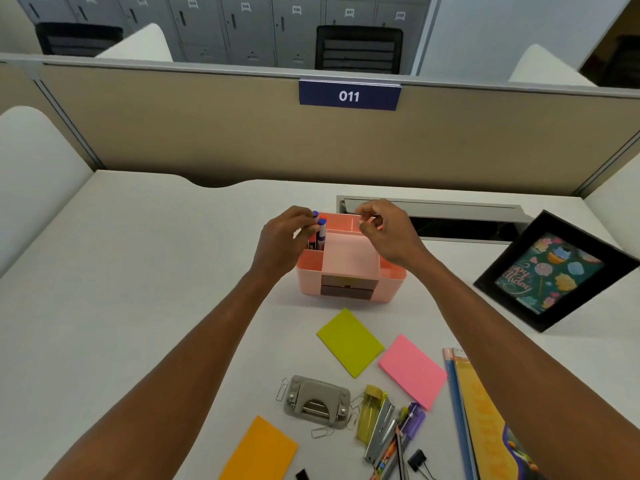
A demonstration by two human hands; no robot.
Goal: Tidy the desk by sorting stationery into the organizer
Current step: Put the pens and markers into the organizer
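1. Organizer (349, 268): our landmark.
2. Left hand (284, 237), right hand (381, 233): apart, over its back half; right pinched, contents unclear.
3. Green pad (349, 341): in front of it, right hand marginally nearer.
4. 2 markers (320, 230): upright in its back-left compartment, gripped by our left hand.

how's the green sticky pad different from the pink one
The green sticky pad is yellow-green; the pink sticky pad is bright pink. The green one lies nearer the organizer; the pink one lies farther right, beside the notebooks. Both lie flat on the desk, turned cornerwise, untouched.
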